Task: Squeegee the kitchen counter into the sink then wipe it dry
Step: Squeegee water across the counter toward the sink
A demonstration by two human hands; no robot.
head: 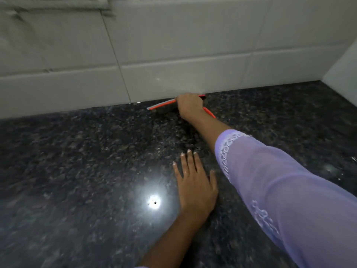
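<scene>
The dark speckled granite counter [87, 161] fills the lower part of the view. At its back edge, against the wall, my right hand [190, 106] grips a red and grey squeegee [161, 105]. The blade lies along the foot of the tiles and the red handle sticks out behind my wrist. My right arm wears a lilac sleeve with lace trim. My left hand [195, 182] rests flat on the counter nearer to me, fingers straight and spread. No sink is in view.
White tiled wall [173, 45] rises behind the counter and a side wall [343, 68] closes the far right corner. A bright light reflection [154, 202] shines on the counter left of my left wrist.
</scene>
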